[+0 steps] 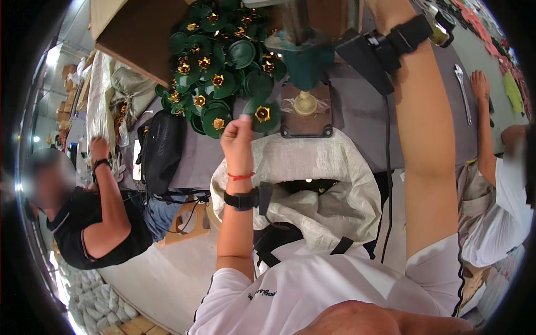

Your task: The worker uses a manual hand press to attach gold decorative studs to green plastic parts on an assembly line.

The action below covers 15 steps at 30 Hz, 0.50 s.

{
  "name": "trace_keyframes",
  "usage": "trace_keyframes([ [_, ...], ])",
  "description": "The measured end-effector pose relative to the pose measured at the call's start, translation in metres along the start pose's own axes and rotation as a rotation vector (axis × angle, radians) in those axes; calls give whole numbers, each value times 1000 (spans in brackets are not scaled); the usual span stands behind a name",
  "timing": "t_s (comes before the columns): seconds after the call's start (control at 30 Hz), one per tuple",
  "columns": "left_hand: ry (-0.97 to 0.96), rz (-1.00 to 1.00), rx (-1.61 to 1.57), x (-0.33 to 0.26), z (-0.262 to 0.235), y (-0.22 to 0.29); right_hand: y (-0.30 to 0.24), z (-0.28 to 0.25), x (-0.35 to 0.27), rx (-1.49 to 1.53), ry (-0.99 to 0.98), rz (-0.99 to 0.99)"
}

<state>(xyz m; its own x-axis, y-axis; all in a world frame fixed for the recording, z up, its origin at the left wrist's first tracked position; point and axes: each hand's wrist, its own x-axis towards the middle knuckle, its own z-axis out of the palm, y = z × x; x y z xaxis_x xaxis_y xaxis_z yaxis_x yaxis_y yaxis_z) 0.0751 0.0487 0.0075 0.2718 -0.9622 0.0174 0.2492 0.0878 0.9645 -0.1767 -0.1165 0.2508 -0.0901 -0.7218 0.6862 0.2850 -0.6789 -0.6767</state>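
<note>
The person's left hand (237, 134) is raised over the grey work table (357, 117), fingers pinched narrow on the edge of a round green plastic cap with a gold star-shaped metal insert (261, 114). That cap hangs just in front of the dark rectangular base plate (306, 129) of a teal bench press (304, 61), near the cream-coloured round die (305, 103) under the ram. Behind it lies a heap of matching green caps with gold inserts (215, 61), spilling toward the table's near edge. The right hand (385, 11) is up high, mostly cut off at the top of the view, so I cannot tell whether it is closed on anything; a black wrist strap with a small device (391, 42) shows below it. An open white woven sack (296, 173) sits between the person and the table.

The grip looks thin: only fingertips on the rim, so the cap could slip and drop into the sack or tilt as it meets the die. Seated crooked, the gold insert would likely be pressed askew. Fingers stay close to the ram, a pinch risk if the press comes down early
</note>
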Motion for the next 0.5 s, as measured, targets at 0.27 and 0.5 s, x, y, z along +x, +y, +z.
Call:
trace_keyframes([
  [0.27, -220, 394, 734, 1, 67, -31, -7, 4, -4, -14, 58, 42],
  [0.5, -267, 542, 897, 25, 90, -44, -10, -3, -5, 27, 32, 39],
])
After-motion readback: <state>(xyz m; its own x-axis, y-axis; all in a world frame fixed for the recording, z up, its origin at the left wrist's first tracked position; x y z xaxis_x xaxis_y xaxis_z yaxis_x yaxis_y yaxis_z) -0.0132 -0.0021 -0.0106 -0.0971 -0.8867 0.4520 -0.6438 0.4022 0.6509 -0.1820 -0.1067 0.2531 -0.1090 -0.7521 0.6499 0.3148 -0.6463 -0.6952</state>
